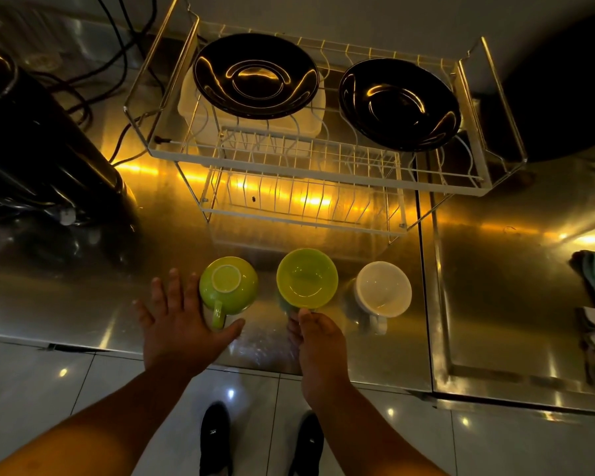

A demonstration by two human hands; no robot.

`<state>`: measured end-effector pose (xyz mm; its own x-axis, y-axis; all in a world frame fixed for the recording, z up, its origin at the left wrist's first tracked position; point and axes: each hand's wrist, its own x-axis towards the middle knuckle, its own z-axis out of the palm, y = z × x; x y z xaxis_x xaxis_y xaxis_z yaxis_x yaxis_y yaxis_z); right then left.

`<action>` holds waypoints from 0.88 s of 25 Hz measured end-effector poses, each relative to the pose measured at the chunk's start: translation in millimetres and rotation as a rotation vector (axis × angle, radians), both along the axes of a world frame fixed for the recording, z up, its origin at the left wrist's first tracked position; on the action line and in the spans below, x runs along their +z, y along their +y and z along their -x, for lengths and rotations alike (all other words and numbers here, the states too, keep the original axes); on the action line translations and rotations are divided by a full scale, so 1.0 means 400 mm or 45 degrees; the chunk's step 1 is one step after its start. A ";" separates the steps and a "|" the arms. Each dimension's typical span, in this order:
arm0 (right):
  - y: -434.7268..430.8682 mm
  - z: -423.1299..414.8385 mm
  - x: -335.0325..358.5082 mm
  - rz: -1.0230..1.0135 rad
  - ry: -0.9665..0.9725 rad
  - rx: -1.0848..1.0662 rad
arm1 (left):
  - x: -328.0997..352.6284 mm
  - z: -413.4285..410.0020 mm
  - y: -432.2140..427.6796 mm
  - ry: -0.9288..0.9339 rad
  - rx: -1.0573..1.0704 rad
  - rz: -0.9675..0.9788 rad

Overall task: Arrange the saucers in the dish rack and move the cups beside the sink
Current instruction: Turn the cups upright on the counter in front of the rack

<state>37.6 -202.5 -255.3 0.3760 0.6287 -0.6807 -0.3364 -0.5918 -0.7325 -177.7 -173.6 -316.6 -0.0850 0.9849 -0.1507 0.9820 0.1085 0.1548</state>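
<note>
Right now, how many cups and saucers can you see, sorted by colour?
Black saucers: 2, left and right, both in the dish rack
Green saucers: 1, held by the right hand
Green cups: 1, upside down
White cups: 1
Total: 5

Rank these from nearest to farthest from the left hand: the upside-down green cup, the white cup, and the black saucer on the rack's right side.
From the left hand:
1. Upside-down green cup, right at its fingertips.
2. White cup, far right of the counter row.
3. Black saucer, up in the rack, right side.
</note>
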 end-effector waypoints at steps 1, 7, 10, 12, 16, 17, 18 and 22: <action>0.000 -0.001 -0.001 0.010 0.015 -0.009 | 0.001 0.000 0.000 -0.002 -0.003 -0.004; 0.002 -0.008 -0.014 0.008 0.084 -0.059 | 0.002 -0.001 -0.001 0.006 0.008 0.003; -0.003 -0.021 -0.019 0.043 -0.027 0.045 | 0.005 -0.004 0.001 0.002 0.016 0.007; -0.007 -0.030 -0.017 0.094 -0.195 0.135 | 0.006 -0.004 0.001 -0.003 0.018 0.008; -0.007 -0.046 0.003 0.078 -0.276 0.184 | 0.002 -0.002 0.002 0.002 0.024 0.010; -0.011 -0.049 0.010 0.072 -0.307 0.201 | 0.002 -0.002 0.003 0.004 0.019 0.010; -0.021 -0.050 0.019 0.059 -0.372 0.224 | 0.002 -0.004 0.005 0.005 0.012 0.012; -0.046 -0.001 0.111 -0.320 -0.772 0.776 | 0.008 -0.004 0.005 0.005 0.008 0.026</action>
